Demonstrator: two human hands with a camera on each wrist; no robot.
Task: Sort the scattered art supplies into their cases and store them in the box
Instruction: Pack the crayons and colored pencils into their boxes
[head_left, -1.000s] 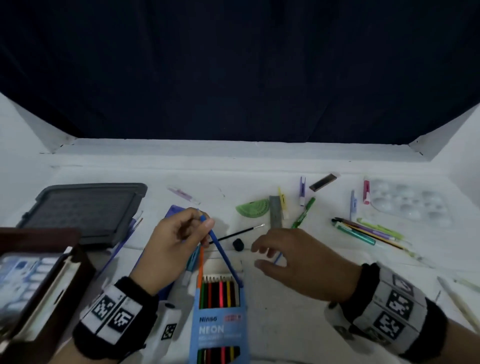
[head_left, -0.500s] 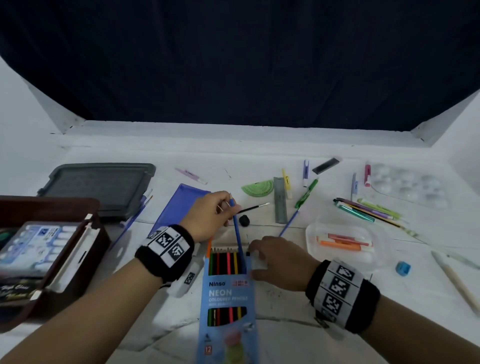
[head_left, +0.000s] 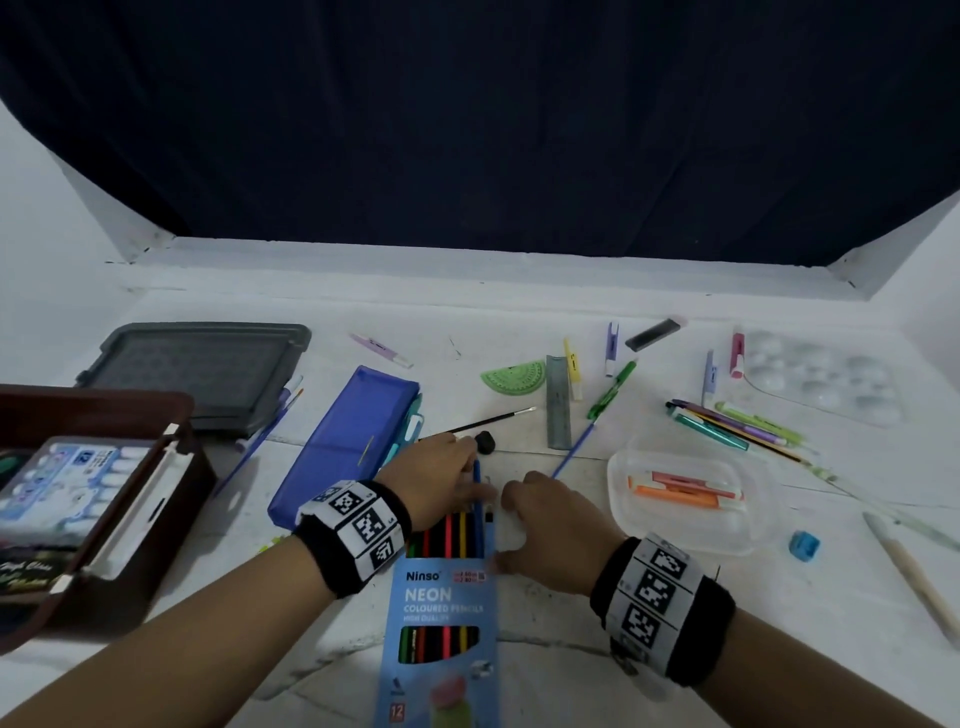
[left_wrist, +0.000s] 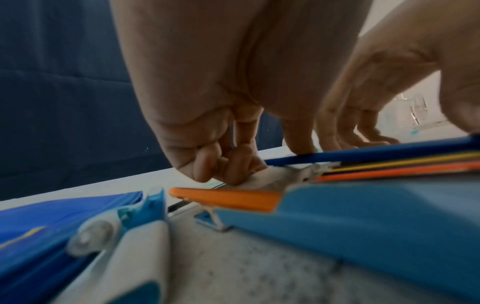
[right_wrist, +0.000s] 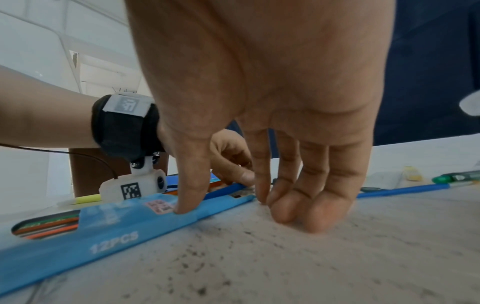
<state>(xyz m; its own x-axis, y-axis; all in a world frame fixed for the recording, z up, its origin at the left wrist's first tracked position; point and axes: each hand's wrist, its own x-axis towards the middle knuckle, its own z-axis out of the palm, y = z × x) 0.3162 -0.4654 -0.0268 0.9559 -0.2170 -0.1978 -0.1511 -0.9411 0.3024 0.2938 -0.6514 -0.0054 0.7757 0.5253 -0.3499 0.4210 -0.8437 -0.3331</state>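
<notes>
A light blue "Neon" coloured-pencil box (head_left: 441, 597) lies flat near the table's front edge, its open end pointing away from me, with several pencils inside. My left hand (head_left: 439, 475) is at that open end and pinches a blue pencil (head_left: 476, 480), which lies low along the row with its far end sticking out. In the left wrist view the curled fingers (left_wrist: 226, 164) also bear on the box's white flap, with the blue pencil (left_wrist: 376, 152) beside them. My right hand (head_left: 550, 525) steadies the box's right side: thumb on the box (right_wrist: 103, 236), fingers (right_wrist: 298, 205) on the table.
A brown box (head_left: 171, 499) holding a paint set stands at the left, a grey lid (head_left: 208, 369) behind it. A blue pencil case (head_left: 348, 441) lies left of my hands. A clear tray (head_left: 685, 530), pens (head_left: 737, 426), ruler (head_left: 558, 400) and palette (head_left: 821, 379) lie to the right.
My left hand has lowered the blue pencil from a raised slant down into the box's row. My right hand has come in from the air onto the box's right edge.
</notes>
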